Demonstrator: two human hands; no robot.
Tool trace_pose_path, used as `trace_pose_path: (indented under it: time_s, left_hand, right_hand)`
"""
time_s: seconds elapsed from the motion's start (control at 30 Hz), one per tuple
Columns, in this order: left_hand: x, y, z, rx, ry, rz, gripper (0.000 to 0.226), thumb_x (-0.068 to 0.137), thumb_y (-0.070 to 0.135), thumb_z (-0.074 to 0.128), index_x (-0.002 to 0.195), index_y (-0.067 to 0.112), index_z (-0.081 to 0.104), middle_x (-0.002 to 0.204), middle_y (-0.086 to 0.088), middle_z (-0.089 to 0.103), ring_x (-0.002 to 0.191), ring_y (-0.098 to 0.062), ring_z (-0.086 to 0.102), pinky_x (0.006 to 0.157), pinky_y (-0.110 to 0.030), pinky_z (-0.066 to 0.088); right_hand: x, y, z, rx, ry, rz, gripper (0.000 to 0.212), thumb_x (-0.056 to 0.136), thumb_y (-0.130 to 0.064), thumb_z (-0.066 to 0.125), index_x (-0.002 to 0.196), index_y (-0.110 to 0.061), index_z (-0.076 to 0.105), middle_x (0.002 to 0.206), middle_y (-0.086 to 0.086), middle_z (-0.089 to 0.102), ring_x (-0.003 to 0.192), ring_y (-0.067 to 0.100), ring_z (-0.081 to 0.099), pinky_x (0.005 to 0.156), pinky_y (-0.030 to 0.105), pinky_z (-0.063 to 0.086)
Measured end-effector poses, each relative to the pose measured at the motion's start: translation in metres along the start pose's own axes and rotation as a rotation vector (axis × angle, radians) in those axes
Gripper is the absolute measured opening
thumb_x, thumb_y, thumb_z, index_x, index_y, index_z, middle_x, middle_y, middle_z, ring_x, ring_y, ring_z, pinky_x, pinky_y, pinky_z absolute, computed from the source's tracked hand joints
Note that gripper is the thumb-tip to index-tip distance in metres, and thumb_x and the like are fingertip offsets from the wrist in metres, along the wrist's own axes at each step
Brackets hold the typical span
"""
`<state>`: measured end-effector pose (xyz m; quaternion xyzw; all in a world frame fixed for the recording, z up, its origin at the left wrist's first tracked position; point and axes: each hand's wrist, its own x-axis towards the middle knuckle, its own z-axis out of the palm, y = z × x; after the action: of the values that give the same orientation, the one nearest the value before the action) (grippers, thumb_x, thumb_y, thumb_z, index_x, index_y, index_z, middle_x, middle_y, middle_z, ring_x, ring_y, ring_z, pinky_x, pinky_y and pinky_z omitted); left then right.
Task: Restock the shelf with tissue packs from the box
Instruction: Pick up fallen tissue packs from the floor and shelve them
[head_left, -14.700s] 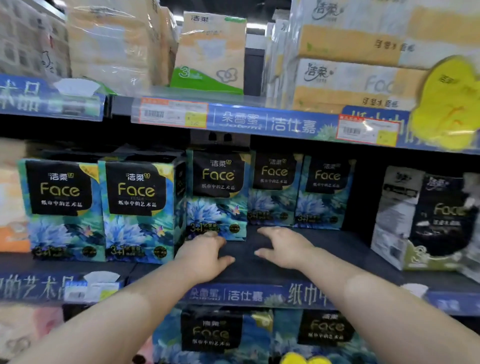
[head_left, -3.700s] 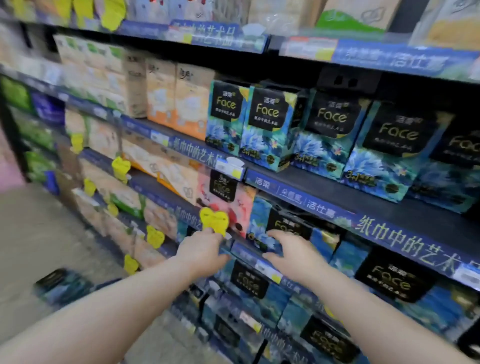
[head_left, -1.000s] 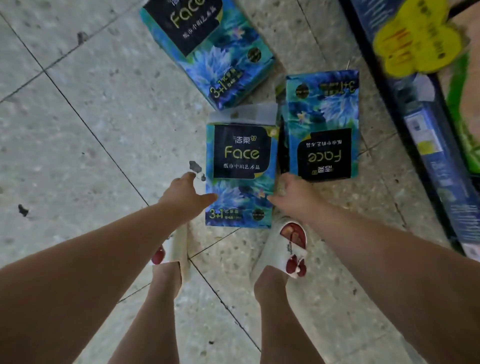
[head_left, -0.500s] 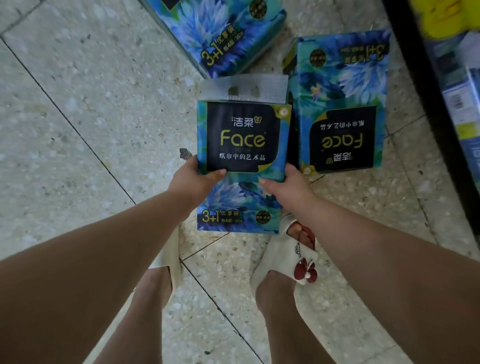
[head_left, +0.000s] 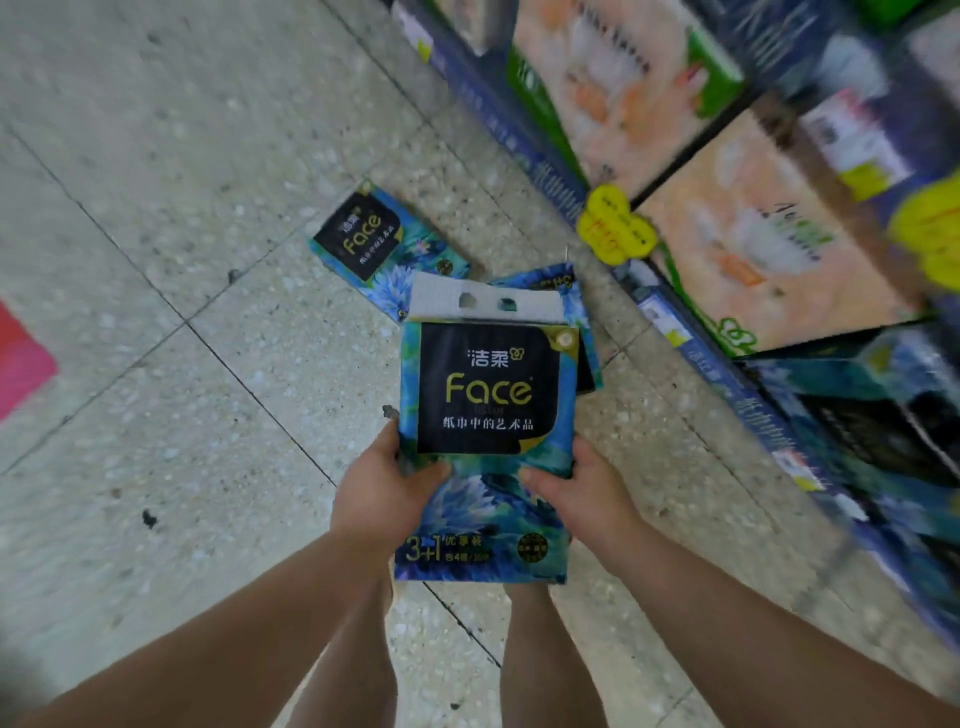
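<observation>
Tissue pack (head_left: 488, 395) gripped at its sides by left hand (head_left: 384, 499) and right hand (head_left: 576, 493).

Tissue pack held above the floor, with the shelf at the right.

The tissue pack (head_left: 488, 415) is gripped between the left hand (head_left: 384, 493) at its left edge and the right hand (head_left: 576, 493) at its right edge, above the floor (head_left: 208, 260). A second pack (head_left: 571, 291) is partly hidden just behind it, on the floor. A third pack (head_left: 374, 239) is laid on the floor further back and to the left, apart from both hands. The shelf (head_left: 670, 322) is set along the right, with a tag (head_left: 615, 223) hung at its edge and other packs (head_left: 769, 249) stacked in it.
</observation>
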<state>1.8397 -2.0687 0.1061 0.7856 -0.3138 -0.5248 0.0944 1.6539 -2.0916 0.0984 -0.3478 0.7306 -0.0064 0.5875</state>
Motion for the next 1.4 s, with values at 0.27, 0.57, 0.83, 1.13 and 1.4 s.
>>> trace_pose_path:
  time_s: [0.27, 0.57, 0.83, 1.13, 1.4]
  left_hand:
    - [-0.123, 0.122, -0.075, 0.11, 0.012, 0.342, 0.044, 0.083, 0.024, 0.067, 0.125, 0.026, 0.054, 0.09, 0.007, 0.058, 0.082, -0.017, 0.053, 0.063, -0.028, 0.036]
    - [-0.251, 0.216, -0.091, 0.309, -0.112, 0.671, 0.036, 0.079, 0.03, 0.07, 0.114, 0.027, 0.06, 0.095, -0.001, 0.07, 0.089, -0.025, 0.064, 0.067, -0.03, 0.041]
    - [-0.391, 0.243, -0.026, 0.455, -0.191, 0.957, 0.038, 0.075, 0.034, 0.074, 0.111, 0.027, 0.064, 0.103, -0.006, 0.072, 0.097, -0.027, 0.065, 0.074, -0.033, 0.049]
    - [-0.579, 0.197, 0.124, 0.5, -0.438, 1.143, 0.032, 0.066, 0.041, 0.076, 0.093, 0.039, 0.06, 0.094, 0.004, 0.072, 0.093, -0.021, 0.067, 0.082, -0.038, 0.053]
    - [-0.717, 0.17, 0.209, 0.519, -0.565, 1.318, 0.038, 0.078, 0.039, 0.07, 0.114, 0.039, 0.059, 0.097, 0.013, 0.067, 0.091, -0.014, 0.061, 0.071, -0.028, 0.046]
  right_hand:
    - [-0.166, -0.075, -0.072, 0.143, 0.217, -0.158, 0.028, 0.082, -0.022, 0.07, 0.103, -0.025, 0.053, 0.097, 0.0, 0.065, 0.093, 0.021, 0.064, 0.086, 0.04, 0.053]
    - [-0.332, -0.069, -0.136, 0.33, 0.511, -0.198, 0.028, 0.083, -0.027, 0.068, 0.106, -0.017, 0.058, 0.091, -0.002, 0.065, 0.079, 0.013, 0.059, 0.063, 0.018, 0.044]
    - [-0.461, 0.019, -0.183, 0.452, 0.767, -0.153, 0.035, 0.078, -0.024, 0.071, 0.11, -0.016, 0.059, 0.102, 0.003, 0.068, 0.1, 0.026, 0.064, 0.085, 0.033, 0.05]
    - [-0.627, 0.215, -0.224, 0.571, 1.008, -0.058, 0.031, 0.08, -0.032, 0.07, 0.106, -0.023, 0.057, 0.103, -0.003, 0.067, 0.098, 0.02, 0.064, 0.083, 0.03, 0.05]
    - [-0.731, 0.337, -0.251, 0.611, 1.198, 0.019, 0.034, 0.068, -0.041, 0.071, 0.095, -0.024, 0.058, 0.093, 0.0, 0.072, 0.092, 0.023, 0.068, 0.087, 0.041, 0.053]
